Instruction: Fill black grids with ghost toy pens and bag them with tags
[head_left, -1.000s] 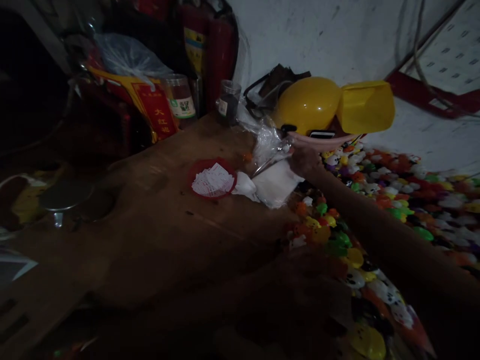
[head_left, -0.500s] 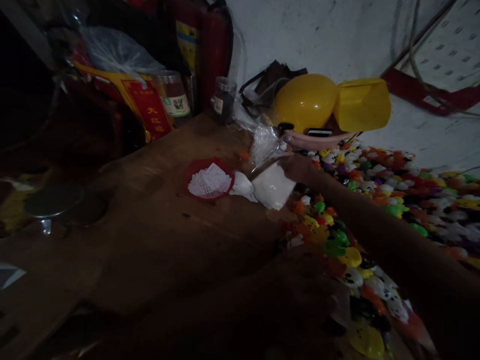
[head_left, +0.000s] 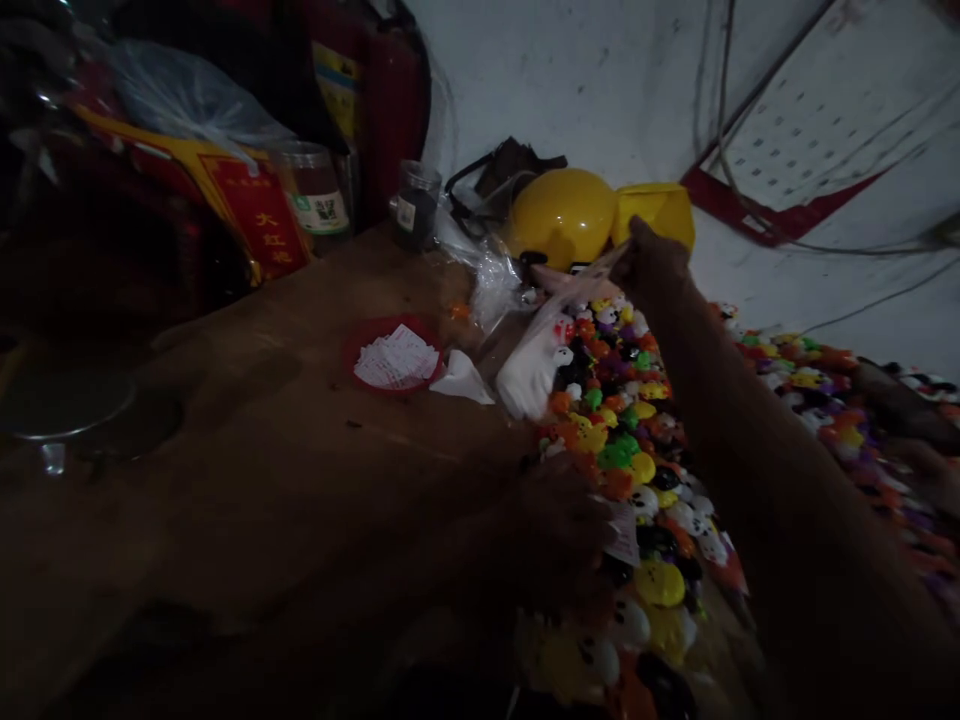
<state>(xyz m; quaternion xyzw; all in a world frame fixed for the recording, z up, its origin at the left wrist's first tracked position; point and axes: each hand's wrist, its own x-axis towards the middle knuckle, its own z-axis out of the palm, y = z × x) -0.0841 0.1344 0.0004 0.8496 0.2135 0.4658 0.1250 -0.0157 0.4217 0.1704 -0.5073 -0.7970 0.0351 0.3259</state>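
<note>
My right hand (head_left: 654,262) pinches the upper edge of a clear plastic bag (head_left: 585,285) in front of the yellow scoop (head_left: 660,212). The bag stretches down to a white stack of bags (head_left: 528,380) on the brown tabletop (head_left: 300,480). Deep in shadow, my left hand (head_left: 559,515) is closed on a small printed paper slip (head_left: 623,538), close over a spread of small coloured toy figures (head_left: 619,450). A red dish (head_left: 352,362) of printed slips (head_left: 397,358) lies left of the stack, with a folded white piece (head_left: 463,378) between.
A yellow helmet-like object (head_left: 562,218), two lidded jars (head_left: 417,205) and a red fire extinguisher (head_left: 394,110) stand at the back by the wall. A round metal scale plate (head_left: 71,405) is at left. Another person's hand (head_left: 926,465) shows at the right edge among the toys.
My right hand has risen up and right from the white stack, drawing a clear bag with it. The left hand and slip now show more clearly. The view has shifted to the right.
</note>
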